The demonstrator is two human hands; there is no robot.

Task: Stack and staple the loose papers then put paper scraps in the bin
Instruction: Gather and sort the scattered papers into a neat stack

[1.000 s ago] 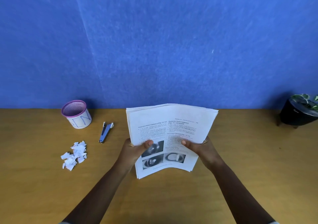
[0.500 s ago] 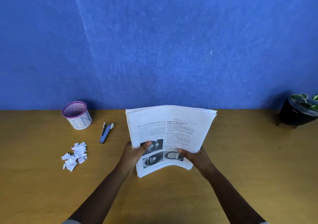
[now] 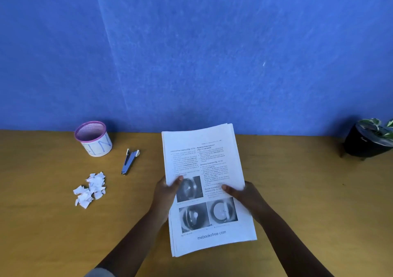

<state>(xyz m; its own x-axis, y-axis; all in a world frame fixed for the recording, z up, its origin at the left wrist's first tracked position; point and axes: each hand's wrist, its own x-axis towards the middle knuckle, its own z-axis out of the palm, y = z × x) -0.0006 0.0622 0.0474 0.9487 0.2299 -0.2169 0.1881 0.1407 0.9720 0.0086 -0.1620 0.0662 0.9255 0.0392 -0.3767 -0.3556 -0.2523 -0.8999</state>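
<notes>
Presently, hands: both are curled onto the paper stack [image 3: 204, 166], one at each long side.
Left hand [image 3: 167, 193]: the stack's left edge is gripped, with the thumb laid across the printed top sheet beside a grey photograph and the fingers hidden beneath.
Right hand [image 3: 244, 196]: the right edge is gripped in the same way, thumb on top, fingers tucked under.
Paper stack: it is held over the wooden table [image 3: 319, 191], its top edge towards the blue wall [image 3: 191, 43]; whether its lower end touches the table cannot be told.
Stapler [image 3: 129, 162]: it is lying on the table left of the stack, well apart from both hands.
Paper scraps [image 3: 90, 189]: a small white heap is seen on the table, left of the stapler and nearer the person.
Bin [image 3: 93, 138]: a purple-rimmed white cup is standing upright by the wall, behind the scraps.
Potted plant [image 3: 370, 138]: it is placed at the table's far right.
</notes>
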